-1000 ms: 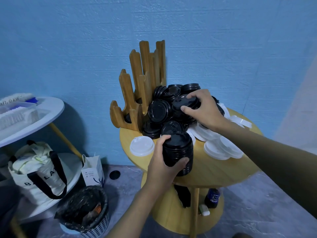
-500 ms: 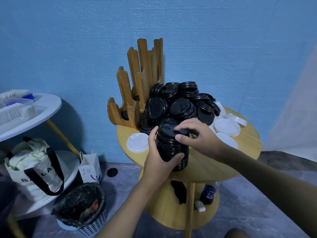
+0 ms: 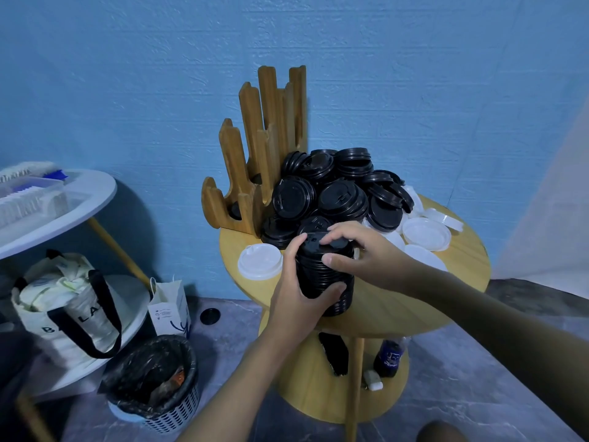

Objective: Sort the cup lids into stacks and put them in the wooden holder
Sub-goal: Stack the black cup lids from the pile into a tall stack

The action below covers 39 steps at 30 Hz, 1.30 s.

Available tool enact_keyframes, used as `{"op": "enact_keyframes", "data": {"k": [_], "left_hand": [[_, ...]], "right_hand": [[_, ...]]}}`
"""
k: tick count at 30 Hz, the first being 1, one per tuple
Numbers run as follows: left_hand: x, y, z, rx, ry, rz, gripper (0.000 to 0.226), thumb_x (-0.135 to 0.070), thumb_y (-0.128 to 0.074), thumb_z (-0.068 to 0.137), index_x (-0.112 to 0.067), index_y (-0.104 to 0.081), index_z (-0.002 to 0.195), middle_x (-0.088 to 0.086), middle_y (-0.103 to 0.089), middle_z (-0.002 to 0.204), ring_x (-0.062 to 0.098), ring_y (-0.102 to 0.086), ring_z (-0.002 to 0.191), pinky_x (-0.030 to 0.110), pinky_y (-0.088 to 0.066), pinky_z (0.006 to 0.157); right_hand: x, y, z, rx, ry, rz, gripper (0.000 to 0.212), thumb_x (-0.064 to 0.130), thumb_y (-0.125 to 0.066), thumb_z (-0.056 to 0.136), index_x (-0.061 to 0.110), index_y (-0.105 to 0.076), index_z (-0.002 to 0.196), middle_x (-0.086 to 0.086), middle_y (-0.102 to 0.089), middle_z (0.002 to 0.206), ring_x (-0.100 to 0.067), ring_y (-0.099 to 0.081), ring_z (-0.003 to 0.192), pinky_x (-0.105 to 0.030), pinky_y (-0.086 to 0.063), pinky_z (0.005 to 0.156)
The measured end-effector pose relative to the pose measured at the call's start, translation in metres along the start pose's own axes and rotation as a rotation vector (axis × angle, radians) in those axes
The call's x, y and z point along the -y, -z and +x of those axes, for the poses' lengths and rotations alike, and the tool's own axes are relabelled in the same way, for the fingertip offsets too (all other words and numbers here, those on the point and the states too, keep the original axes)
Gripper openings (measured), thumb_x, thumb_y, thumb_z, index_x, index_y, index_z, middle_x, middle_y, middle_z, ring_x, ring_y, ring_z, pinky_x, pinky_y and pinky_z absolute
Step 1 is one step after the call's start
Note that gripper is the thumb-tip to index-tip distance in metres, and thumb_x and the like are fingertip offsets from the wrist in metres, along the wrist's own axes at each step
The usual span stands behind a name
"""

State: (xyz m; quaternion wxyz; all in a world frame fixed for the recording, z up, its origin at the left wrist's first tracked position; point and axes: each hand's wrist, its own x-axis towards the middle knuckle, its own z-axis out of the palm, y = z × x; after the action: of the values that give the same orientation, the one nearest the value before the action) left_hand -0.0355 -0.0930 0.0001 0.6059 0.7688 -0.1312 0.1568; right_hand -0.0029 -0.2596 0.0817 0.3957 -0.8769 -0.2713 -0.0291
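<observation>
Upright, lid stack [image 3: 319,272] gripped by left hand [image 3: 294,303]; right hand [image 3: 366,256] pinches its top.

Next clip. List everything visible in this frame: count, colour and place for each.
round table: one, light wood, centre
wooden holder: one, brown, back left of the round table
loose black lids: many, black, piled beside the holder
black lid stack: one, black, table's front edge
white lids: one left of the stack, several at right
paper bag: one, white, floor
floor lid: one, black, by the paper bag
tote bag: one, cream and black, under the white table
bin: one, black liner, floor
bottle: one, dark, round table's lower shelf
left hand: grips the stack's side
right hand: fingers on the stack's top, thumb on its side
</observation>
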Motion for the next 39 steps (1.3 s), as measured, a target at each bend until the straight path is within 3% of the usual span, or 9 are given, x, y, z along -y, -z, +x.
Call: {"op": "enact_keyframes", "data": {"k": [5,12,16,20,22,26,31,36,39], "left_hand": [[-0.001,0.0,0.001,0.006,-0.014,-0.01,0.092,-0.034,-0.082,0.077,-0.05,-0.024,0.147,-0.03,-0.043,0.141,0.0,-0.047,0.131,0.04,-0.047,0.106],[0.001,0.0,0.001,0.007,-0.018,0.0,0.094,-0.028,-0.083,0.078,-0.052,-0.023,0.146,-0.036,-0.043,0.138,-0.002,-0.045,0.132,0.037,-0.044,0.108],[0.002,0.001,0.001,0.015,-0.024,0.001,0.09,-0.031,-0.081,0.078,-0.052,-0.025,0.146,-0.029,-0.045,0.14,0.003,-0.047,0.132,0.04,-0.046,0.107],[0.002,0.001,0.002,0.013,-0.049,0.012,0.085,-0.025,-0.082,0.08,-0.048,-0.03,0.144,-0.026,-0.045,0.14,0.004,-0.047,0.132,0.032,-0.046,0.103],[0.002,0.001,0.002,0.013,-0.059,0.022,0.084,-0.023,-0.082,0.081,-0.047,-0.03,0.143,-0.028,-0.044,0.138,0.002,-0.046,0.131,0.024,-0.043,0.101],[0.001,0.001,0.003,0.014,-0.052,0.025,0.083,-0.024,-0.083,0.081,-0.046,-0.031,0.141,-0.035,-0.044,0.134,-0.001,-0.045,0.131,0.026,-0.042,0.104],[0.0,0.002,0.003,0.022,-0.04,0.016,0.083,-0.025,-0.083,0.081,-0.047,-0.031,0.141,-0.028,-0.045,0.139,0.001,-0.045,0.133,0.036,-0.044,0.109],[0.001,0.001,0.003,0.022,-0.04,0.015,0.084,-0.032,-0.083,0.08,-0.045,-0.03,0.144,-0.028,-0.044,0.141,0.002,-0.045,0.134,0.04,-0.044,0.109],[0.0,0.001,0.003,0.019,-0.047,0.019,0.084,-0.034,-0.083,0.079,-0.048,-0.03,0.143,-0.03,-0.044,0.14,0.001,-0.044,0.134,0.041,-0.044,0.109]], "right_hand": [[-0.001,0.009,-0.003,0.058,-0.052,0.201,0.015,0.025,-0.064,0.092,0.027,-0.071,0.105,0.009,-0.052,0.138,0.006,-0.048,0.126,-0.025,-0.038,0.106],[-0.008,0.016,-0.005,0.133,-0.057,0.364,0.02,0.022,-0.064,0.089,0.017,-0.07,0.107,0.011,-0.047,0.144,0.0,-0.052,0.125,-0.018,-0.044,0.1],[-0.007,0.012,-0.003,0.099,-0.048,0.247,0.019,0.035,-0.067,0.083,0.031,-0.069,0.102,0.011,-0.048,0.142,0.006,-0.053,0.12,-0.016,-0.043,0.1],[0.0,0.014,-0.004,0.103,-0.018,0.158,0.013,0.019,-0.067,0.089,0.023,-0.067,0.101,0.004,-0.052,0.135,0.019,-0.057,0.089,-0.008,-0.044,0.083],[0.002,0.018,0.003,0.057,-0.014,0.151,0.013,0.019,-0.07,0.088,0.017,-0.069,0.101,0.004,-0.061,0.124,0.007,-0.062,0.094,-0.02,-0.05,0.089],[-0.009,0.027,0.039,-0.301,0.02,-0.167,0.028,0.031,-0.072,0.085,0.021,-0.064,0.11,0.006,-0.061,0.116,-0.011,-0.053,0.111,-0.037,-0.042,0.101],[-0.029,0.035,0.081,-0.263,-0.107,-0.529,0.052,0.044,-0.072,0.081,0.024,-0.057,0.126,-0.002,-0.047,0.14,-0.026,-0.035,0.134,-0.043,-0.029,0.11],[-0.039,0.038,0.09,-0.291,-0.119,-0.579,0.048,0.046,-0.071,0.081,0.026,-0.059,0.122,0.002,-0.052,0.133,-0.022,-0.044,0.125,-0.042,-0.029,0.106],[-0.036,0.038,0.081,-0.389,-0.082,-0.432,0.042,0.04,-0.074,0.08,0.023,-0.062,0.116,0.005,-0.052,0.123,-0.017,-0.049,0.116,-0.039,-0.031,0.107]]}}
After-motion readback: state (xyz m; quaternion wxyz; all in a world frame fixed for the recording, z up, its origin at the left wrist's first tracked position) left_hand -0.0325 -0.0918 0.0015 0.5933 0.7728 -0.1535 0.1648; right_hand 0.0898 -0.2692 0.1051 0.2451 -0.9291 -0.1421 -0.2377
